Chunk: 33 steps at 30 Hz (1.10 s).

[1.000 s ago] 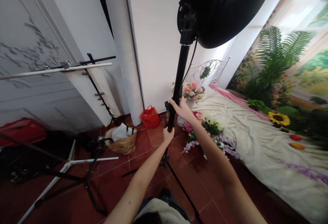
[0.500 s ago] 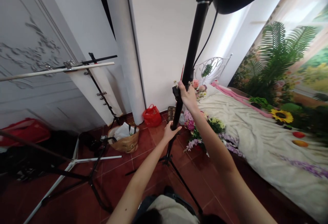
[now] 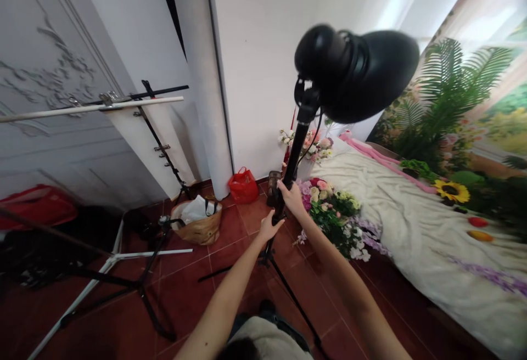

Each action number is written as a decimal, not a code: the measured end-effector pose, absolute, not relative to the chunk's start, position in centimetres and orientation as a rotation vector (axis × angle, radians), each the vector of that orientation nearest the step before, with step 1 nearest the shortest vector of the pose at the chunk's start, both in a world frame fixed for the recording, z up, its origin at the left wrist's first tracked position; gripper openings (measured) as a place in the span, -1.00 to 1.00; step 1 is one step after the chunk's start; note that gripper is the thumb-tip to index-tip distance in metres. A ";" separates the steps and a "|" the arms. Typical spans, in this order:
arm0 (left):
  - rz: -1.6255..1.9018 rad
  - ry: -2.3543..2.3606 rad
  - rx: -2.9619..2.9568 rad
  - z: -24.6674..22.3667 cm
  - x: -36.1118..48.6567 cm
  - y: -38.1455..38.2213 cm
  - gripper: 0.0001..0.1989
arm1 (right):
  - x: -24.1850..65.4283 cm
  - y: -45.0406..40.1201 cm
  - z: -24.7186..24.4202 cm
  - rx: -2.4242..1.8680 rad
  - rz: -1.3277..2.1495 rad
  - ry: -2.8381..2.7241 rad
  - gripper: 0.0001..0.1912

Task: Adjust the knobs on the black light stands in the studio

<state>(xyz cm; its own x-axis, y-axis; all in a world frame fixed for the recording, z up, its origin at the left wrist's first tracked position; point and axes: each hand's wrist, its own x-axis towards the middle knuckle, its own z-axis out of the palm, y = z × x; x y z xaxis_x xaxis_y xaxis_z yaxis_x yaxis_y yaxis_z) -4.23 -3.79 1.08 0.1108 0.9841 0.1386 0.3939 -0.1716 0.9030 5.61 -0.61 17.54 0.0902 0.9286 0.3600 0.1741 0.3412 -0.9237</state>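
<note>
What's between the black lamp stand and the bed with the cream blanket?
In the head view, flowers with green leaves lie between the lamp stand and the cream blanket, partly hidden by the right arm.

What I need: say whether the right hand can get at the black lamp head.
Probably yes, if it lets go: the right hand grips the black pole below the lamp head, and nothing seems to block the way up along it.

Red bag (image 3: 244,187) beside wicker basket (image 3: 201,229)
</note>
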 end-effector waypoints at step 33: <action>1.157 1.271 1.645 -5.0 -3.7 -2.1 -0.64 | 11.4 -3.9 2.2 -1.264 0.809 -1.697 -0.57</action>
